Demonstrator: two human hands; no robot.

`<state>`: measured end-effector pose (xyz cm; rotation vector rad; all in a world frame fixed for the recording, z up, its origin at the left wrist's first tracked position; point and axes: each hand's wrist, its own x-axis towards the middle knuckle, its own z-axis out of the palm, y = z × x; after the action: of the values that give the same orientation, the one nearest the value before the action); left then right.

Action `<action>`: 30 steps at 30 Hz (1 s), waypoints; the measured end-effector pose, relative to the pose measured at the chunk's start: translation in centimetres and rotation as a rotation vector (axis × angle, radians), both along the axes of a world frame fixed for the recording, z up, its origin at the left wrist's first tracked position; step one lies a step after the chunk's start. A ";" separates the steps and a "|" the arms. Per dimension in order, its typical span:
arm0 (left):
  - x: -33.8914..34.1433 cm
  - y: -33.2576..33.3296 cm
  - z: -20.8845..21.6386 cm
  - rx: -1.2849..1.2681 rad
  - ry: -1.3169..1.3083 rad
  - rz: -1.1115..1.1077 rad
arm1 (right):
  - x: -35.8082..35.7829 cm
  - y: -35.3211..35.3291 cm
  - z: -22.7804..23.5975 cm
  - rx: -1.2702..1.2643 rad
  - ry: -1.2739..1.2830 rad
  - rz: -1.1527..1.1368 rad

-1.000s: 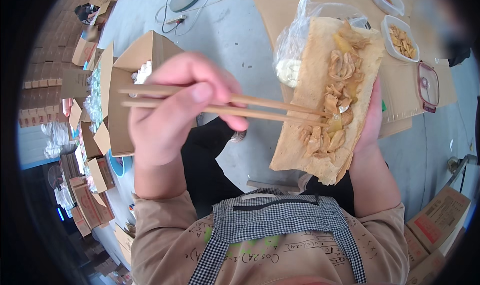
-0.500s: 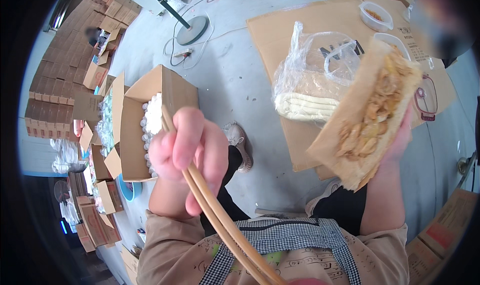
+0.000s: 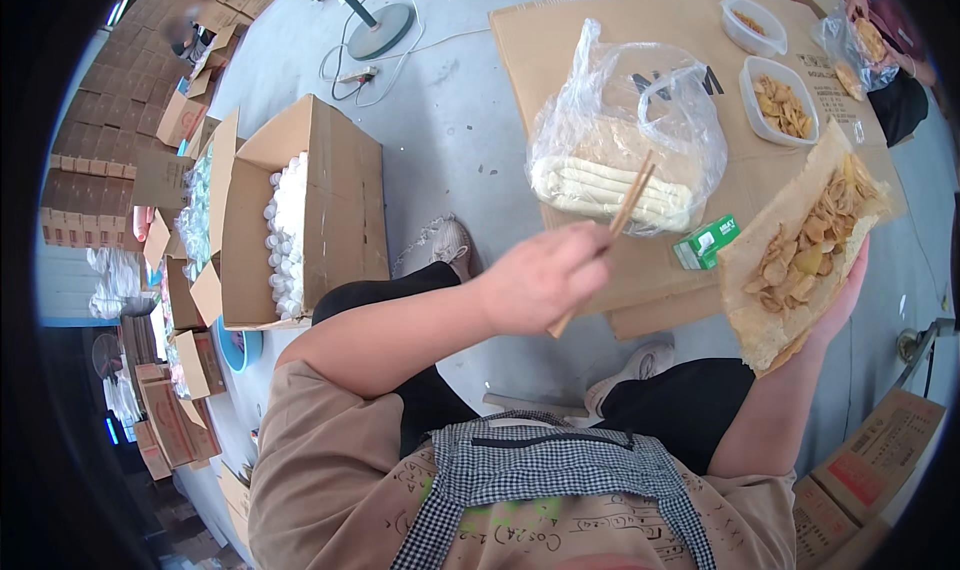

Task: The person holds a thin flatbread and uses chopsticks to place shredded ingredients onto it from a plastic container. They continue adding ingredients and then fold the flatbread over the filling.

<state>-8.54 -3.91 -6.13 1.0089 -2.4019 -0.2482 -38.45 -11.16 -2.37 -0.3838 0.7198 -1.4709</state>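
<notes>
My left hand [image 3: 545, 280] is closed round a pair of wooden chopsticks [image 3: 632, 200], held in the air with their upper ends pointing away from me. They pass in front of a clear plastic bag [image 3: 690, 90] with pale folded bread [image 3: 600, 187] in it. On the right, my right hand [image 3: 848, 295] holds an opened flatbread [image 3: 750, 320] from beneath and its far side. Brownish sliced filling [image 3: 800, 255] lies along the bread. A small green carton [image 3: 708, 240] stands between the bag and the flatbread. Beyond the flatbread sits a clear tub [image 3: 755, 125] of similar slices.
Flattened cardboard [image 3: 540, 60] lies under the food. A smaller tub [image 3: 730, 32] stands at its far side. Another person's hand [image 3: 858, 8] holds bread at the far right. An open carton [image 3: 345, 200] of white bottles [image 3: 288, 240] stands left. Beyond it is a round stand base [image 3: 382, 32].
My left hand has moved right and away from me, and the chopsticks have swung from pointing toward me to pointing away. The flatbread has shifted right and lower, uncovering the tub and green carton.
</notes>
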 end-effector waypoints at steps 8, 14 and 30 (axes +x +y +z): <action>-3.2 -1.7 -8.2 -0.102 -0.092 -0.076 | 0.9 -0.1 0.4 -0.043 -0.084 0.132; -3.0 -5.6 -10.4 -0.162 -0.246 -0.070 | 1.5 0.1 1.3 0.055 -0.031 0.041; -3.7 -8.1 -11.1 -0.262 -0.245 -0.035 | -0.4 -0.4 -0.4 -0.010 -0.113 0.109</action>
<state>-12.21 -11.99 -17.26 0.9202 -2.5859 0.1862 -38.81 -11.56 -2.73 -0.3393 0.5927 -1.3817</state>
